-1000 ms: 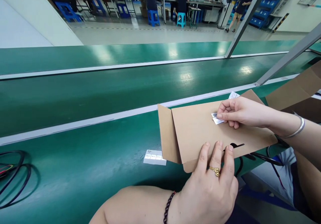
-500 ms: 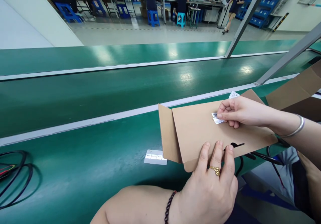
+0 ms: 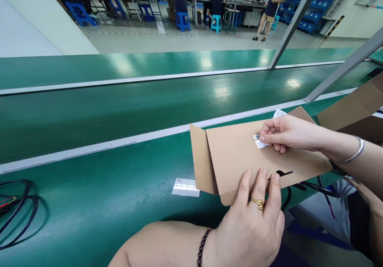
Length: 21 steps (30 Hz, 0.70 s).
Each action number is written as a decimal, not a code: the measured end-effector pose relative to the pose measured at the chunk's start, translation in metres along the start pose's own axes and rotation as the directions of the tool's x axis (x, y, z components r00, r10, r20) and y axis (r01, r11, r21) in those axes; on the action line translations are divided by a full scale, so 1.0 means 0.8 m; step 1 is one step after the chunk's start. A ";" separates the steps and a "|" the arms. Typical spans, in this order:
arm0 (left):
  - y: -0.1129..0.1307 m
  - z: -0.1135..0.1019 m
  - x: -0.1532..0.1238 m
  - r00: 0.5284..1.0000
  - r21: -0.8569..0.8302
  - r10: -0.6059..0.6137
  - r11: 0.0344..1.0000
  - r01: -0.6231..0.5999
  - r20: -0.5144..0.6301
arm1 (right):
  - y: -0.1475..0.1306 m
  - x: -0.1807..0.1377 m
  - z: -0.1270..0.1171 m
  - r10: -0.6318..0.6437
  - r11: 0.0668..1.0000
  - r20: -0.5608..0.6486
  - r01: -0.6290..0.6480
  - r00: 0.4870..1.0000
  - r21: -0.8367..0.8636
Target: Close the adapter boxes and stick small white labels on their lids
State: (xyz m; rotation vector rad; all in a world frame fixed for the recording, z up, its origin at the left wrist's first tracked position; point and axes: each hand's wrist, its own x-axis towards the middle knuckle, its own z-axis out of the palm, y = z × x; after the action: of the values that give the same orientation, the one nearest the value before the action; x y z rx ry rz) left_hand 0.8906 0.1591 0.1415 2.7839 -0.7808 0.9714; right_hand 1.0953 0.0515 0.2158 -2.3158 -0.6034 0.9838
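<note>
A brown cardboard box (image 3: 236, 155) lies tilted on the near green surface, its end flap (image 3: 203, 161) sticking out on the left. My left hand (image 3: 251, 219), wearing a gold ring, rests its spread fingertips on the box's near edge, beside a dark cut-out (image 3: 284, 174); its thumb is hidden. On top of the box, my right hand (image 3: 277, 135) pinches a small white label (image 3: 261, 143), which its fingers partly cover. Behind that hand, another white printed label (image 3: 279, 113) shows at the box's far edge.
A grey sheet of white labels (image 3: 185, 187) lies left of the box. Black cables (image 3: 20, 215) coil at far left, and more cables (image 3: 317, 188) run right of the box. An open carton (image 3: 353, 103) stands at right, near slanted metal posts (image 3: 335, 75). People work beyond.
Both hands, the label and the box hold almost the same position. In the background, a walking person has moved a little to the left.
</note>
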 end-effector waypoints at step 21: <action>-0.009 -0.021 -0.008 0.999 -0.067 0.039 0.997 -0.039 0.000 | 0.070 -0.086 0.002 -0.465 0.668 -0.522 -0.104 0.715 -0.737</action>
State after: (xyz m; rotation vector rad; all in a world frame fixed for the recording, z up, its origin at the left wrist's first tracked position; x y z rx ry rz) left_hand 0.8809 0.1720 0.1515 2.7223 -0.8553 0.9316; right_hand 1.0613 -0.0299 0.2142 -2.9240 -1.0156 -0.3814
